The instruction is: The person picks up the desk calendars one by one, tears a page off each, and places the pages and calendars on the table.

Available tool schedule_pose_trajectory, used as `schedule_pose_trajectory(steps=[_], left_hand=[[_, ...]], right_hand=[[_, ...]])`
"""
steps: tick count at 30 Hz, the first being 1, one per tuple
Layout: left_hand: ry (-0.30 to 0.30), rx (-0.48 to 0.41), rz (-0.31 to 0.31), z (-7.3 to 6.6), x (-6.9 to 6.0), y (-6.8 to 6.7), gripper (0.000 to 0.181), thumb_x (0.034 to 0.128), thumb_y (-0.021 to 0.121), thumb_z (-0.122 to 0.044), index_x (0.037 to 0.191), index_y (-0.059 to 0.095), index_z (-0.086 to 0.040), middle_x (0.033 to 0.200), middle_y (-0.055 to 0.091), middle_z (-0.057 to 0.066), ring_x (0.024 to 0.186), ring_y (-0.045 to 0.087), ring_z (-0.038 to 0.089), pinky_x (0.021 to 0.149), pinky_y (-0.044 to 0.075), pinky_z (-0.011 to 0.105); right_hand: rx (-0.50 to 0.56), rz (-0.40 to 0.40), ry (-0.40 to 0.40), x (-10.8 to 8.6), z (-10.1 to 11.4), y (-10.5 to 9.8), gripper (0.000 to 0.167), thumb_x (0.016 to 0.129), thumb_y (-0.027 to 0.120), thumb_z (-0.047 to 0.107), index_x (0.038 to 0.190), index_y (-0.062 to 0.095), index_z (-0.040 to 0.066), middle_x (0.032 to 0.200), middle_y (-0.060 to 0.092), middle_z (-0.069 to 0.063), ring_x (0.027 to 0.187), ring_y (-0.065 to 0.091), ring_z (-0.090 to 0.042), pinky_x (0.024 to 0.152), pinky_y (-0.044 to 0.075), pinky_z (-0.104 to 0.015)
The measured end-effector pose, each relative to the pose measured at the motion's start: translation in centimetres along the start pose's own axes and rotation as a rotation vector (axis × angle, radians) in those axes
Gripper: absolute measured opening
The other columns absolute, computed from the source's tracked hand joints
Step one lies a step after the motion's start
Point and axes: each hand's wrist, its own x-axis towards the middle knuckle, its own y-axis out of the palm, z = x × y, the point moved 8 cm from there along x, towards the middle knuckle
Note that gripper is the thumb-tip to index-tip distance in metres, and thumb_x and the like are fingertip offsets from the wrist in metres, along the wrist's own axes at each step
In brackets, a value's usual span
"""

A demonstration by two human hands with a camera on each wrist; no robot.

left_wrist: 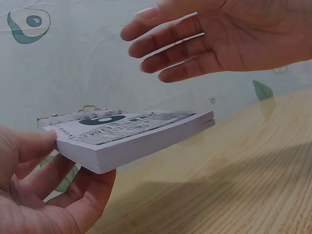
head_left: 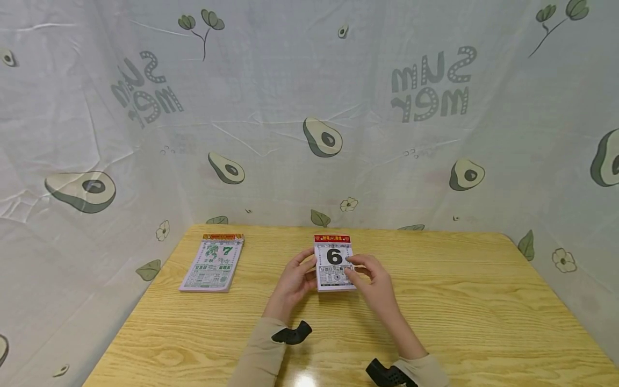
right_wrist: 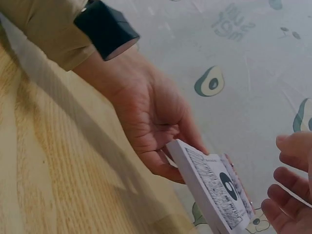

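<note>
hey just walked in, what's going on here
A person's left grip is holding a calendar pad by its left edge, raised above the wooden table, with a big black 6 on its top page. The right grip hovers over the pad's right side, fingers apart from it in the wrist views. A second calendar, showing a green 7, lies on the table off to the left.

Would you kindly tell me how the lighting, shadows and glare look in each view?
Head view: bright, with a glare spot on the table at the bottom edge, small print on the calendar pad too fine to read; left wrist view: dimmer, a broad shadow across the table; right wrist view: also dimmer, a long diagonal shadow on the table.
</note>
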Motion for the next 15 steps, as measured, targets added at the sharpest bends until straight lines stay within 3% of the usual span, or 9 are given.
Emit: schedule_pose_trajectory(steps=[7,15], left_hand=[[-0.004,0.015,-0.001,0.0,-0.1,0.2,0.038,0.1007,0.051,-0.013,0.138,0.049,-0.009,0.099,0.07,0.0,0.086,0.067,0.016,0.072,0.056,0.032],[-0.014,0.012,0.012,-0.1,-0.3,0.6,0.039,0.1007,0.052,-0.015,0.139,0.049,-0.01,0.105,0.068,0.002,0.09,0.066,0.016,0.074,0.056,0.033]], right_hand=[[-0.189,0.047,-0.15,-0.7,0.9,1.4,0.027,0.081,0.077,0.007,0.107,0.071,0.005,0.112,0.066,-0.007,0.105,0.06,-0.02,0.088,0.054,-0.037],[-0.32,0.116,-0.328,-1.3,1.7,2.8,0.028,0.075,0.082,0.008,0.101,0.072,0.005,0.109,0.066,-0.008,0.106,0.058,-0.024,0.087,0.052,-0.041]])
